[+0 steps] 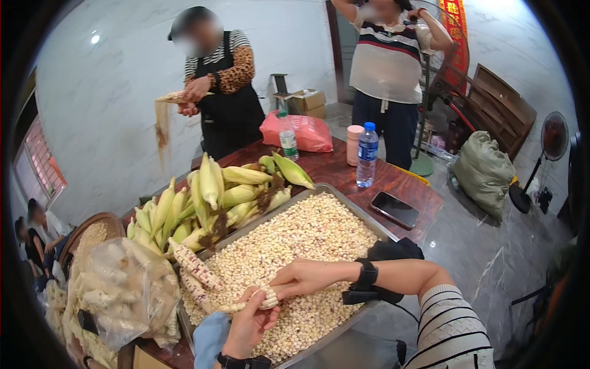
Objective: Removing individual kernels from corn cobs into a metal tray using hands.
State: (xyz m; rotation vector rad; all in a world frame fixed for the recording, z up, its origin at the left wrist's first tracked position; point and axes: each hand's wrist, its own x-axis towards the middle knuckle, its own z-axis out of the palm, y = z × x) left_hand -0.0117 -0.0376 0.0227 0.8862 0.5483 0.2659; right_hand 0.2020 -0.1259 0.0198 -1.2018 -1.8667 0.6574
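Note:
Over a metal tray (352,203) spread with loose corn kernels (318,226), my left hand (251,320) grips a partly stripped corn cob (267,299). The fingers of my right hand (302,278) touch the cob's right end; whether they grip it or only press on it I cannot tell. Husked corn ears with purple and white kernels (196,267) lie at the tray's left side. Behind the tray is a heap of corn ears in green husks (242,193), with brown silk among them.
A clear plastic bag of cobs (129,286) stands left. On the table (341,161) are a phone (395,210), a blue-capped bottle (367,154), a pink container (354,145), a green-capped bottle (288,138) and a red bag (313,133). Two people stand beyond; one holds a corn ear (173,97).

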